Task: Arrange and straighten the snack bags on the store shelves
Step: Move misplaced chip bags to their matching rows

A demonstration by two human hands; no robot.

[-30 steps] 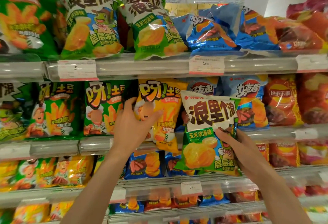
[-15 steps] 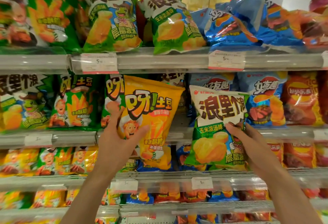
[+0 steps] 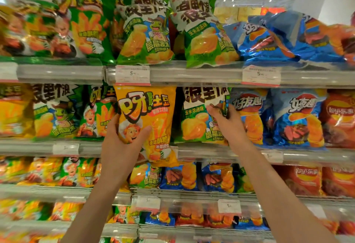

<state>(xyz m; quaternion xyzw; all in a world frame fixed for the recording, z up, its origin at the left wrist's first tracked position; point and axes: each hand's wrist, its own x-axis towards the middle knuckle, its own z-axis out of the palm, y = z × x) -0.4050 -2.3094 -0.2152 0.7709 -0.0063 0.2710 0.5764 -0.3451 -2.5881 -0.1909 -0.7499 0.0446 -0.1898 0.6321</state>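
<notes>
Shelves [image 3: 192,77] of snack bags fill the head view, 4 tiers at least being seen. On the second tier from the top, a yellow bag [image 3: 153,112] is gripped by the left hand [image 3: 123,142]: the thumb is pressed across the bag's lower front and the fingers are curled behind its left edge. The bag is held upright in front of the shelf edge, its bottom hanging below the rail and its top just under a price tag [image 3: 132,74]. Just beside it to the right, a green bag [image 3: 199,115] stands on the same tier. Its right edge is pinched by the right hand [image 3: 228,119], the fingers being curled round the upper part of that edge. Blue bags [image 3: 295,115] are seen just right of the green bag, and an orange-red bag [image 3: 340,115] beyond them. Green and yellow bags are stacked to the left of the yellow bag. More green and blue bags lean on the top tier above.
</notes>
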